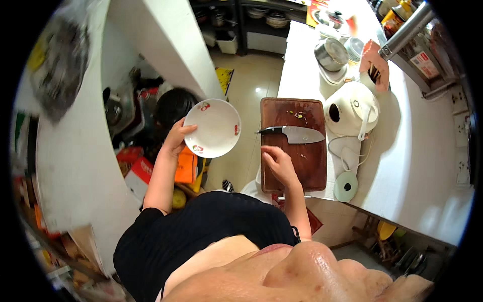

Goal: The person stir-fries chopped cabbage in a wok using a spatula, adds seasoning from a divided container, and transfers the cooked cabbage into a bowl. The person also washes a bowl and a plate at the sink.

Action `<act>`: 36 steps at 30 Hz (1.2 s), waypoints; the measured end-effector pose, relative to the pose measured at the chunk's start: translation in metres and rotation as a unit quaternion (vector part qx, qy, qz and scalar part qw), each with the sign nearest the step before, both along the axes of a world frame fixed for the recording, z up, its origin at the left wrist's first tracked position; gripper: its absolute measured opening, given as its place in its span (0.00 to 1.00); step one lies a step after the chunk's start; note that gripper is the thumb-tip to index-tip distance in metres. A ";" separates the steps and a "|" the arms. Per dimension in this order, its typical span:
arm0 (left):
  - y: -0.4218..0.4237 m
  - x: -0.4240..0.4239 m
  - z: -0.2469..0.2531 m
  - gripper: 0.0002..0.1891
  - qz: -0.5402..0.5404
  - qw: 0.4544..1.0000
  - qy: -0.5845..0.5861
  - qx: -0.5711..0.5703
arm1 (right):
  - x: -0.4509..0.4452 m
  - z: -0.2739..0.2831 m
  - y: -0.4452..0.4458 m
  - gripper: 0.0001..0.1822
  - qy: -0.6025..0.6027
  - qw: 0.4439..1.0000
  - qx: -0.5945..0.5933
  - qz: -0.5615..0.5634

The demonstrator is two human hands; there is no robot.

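Observation:
My left hand [176, 136] grips the rim of a white dish [213, 128] decorated with red cherries, thumb on top. The dish is held above the floor, left of the cutting board, with nothing visible in it. My right hand [278, 161], loosely curled and with nothing seen in it, is over the near part of a brown wooden cutting board [292, 177]. Across the board lies a kitchen knife [303, 135], its black handle pointing left. Small green and pale food scraps [299, 115] are scattered beyond the blade.
Right of the board stand a cream electric kettle [353, 109] and a pale green round lid [345, 187]. Farther back are a metal pot [332, 54] and a pink chopstick holder [373, 66]. A white pillar [177, 41] rises left; boxes and bags crowd the floor there.

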State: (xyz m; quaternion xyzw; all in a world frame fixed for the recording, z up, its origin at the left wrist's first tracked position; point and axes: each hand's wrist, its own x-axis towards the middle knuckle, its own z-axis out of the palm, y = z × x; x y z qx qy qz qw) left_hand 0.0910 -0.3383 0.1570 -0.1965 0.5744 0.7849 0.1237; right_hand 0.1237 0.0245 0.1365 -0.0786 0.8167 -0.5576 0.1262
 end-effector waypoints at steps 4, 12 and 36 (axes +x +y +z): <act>0.021 -0.103 -0.021 0.25 -0.056 0.991 -0.006 0.119 | -0.003 0.010 0.015 0.15 -0.063 0.990 -0.015 -0.124; 0.068 -0.243 -0.031 0.27 -0.122 0.978 -0.041 0.164 | -0.069 -0.024 0.019 0.14 -0.052 0.957 -0.116 -0.262; 0.160 -0.685 -0.014 0.23 -0.374 0.918 -0.111 0.075 | -0.412 0.015 0.009 0.17 -0.096 0.935 -0.003 -0.342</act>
